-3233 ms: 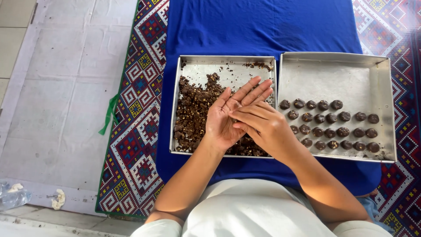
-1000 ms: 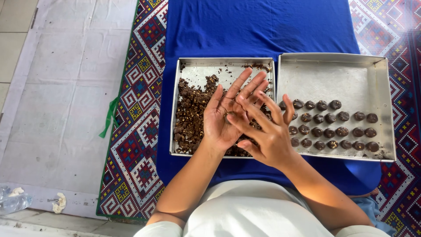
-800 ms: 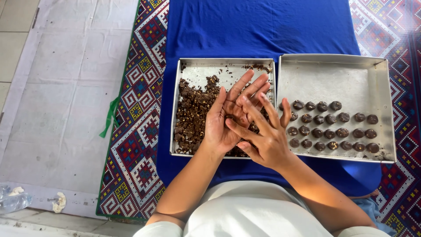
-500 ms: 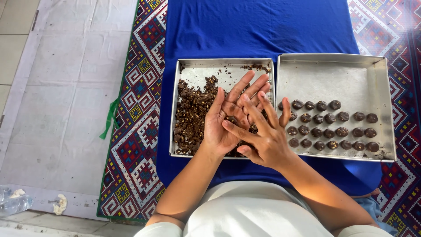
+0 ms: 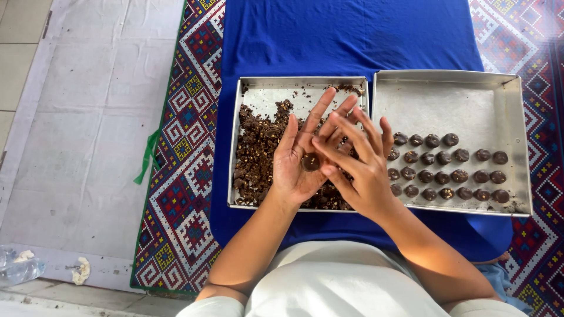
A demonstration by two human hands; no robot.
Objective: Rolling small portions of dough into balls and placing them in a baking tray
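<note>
A small round brown ball [image 5: 310, 161] of chocolate mixture lies on the palm of my left hand [image 5: 296, 167], which is held flat with fingers spread above the left metal tray [image 5: 236, 147]. My right hand [image 5: 361, 167] hovers beside and partly over it, fingers apart, its fingertips just above the ball. The left tray holds a heap of crumbly brown mixture [image 5: 258, 152]. The right metal tray [image 5: 517, 135] carries three rows of several finished brown balls [image 5: 449, 167].
Both trays sit on a blue cloth [image 5: 346, 35] laid over a patterned woven mat [image 5: 176, 194]. A pale sheet [image 5: 88, 117] covers the floor to the left, with a green strip [image 5: 147, 158] at its edge and a plastic bottle [image 5: 17, 270] at bottom left.
Earlier my palms were pressed together rolling the mixture. My right hand has lifted and spread its fingers, uncovering the formed ball on my left palm.
</note>
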